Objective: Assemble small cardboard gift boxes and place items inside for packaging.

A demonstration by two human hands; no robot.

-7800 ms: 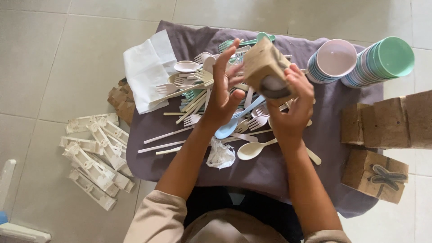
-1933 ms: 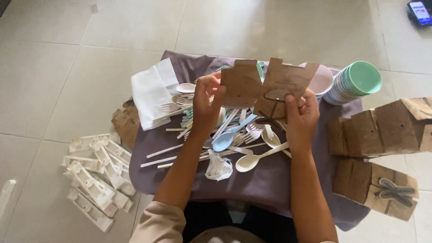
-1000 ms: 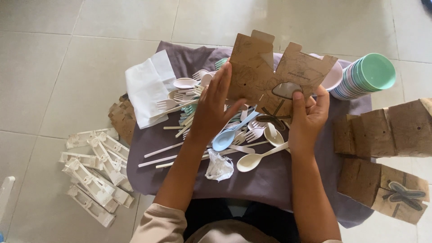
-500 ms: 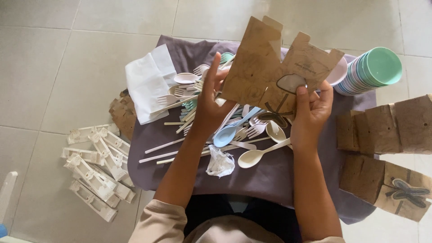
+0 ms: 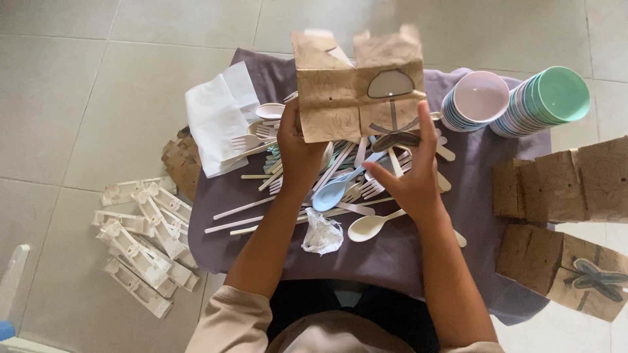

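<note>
**Both hands hold a flattened brown cardboard sleeve above the cutlery pile**

The left hand (image 5: 297, 147) grips the cardboard sleeve (image 5: 356, 88) at its lower left edge; the right hand (image 5: 409, 180) pinches its lower right edge, fingers closed on it. The sleeve hangs over the pile of plastic cutlery (image 5: 327, 176) on the purple cloth (image 5: 405, 261), hiding part of it. Left of the pile lie white napkins (image 5: 219, 117); right of it stand stacked pastel bowls (image 5: 517, 101) and brown cardboard boxes (image 5: 562, 189). The sleeve bears a pale dome-shaped window. Half a second ago it was tilted; now it faces the camera squarely.
</note>
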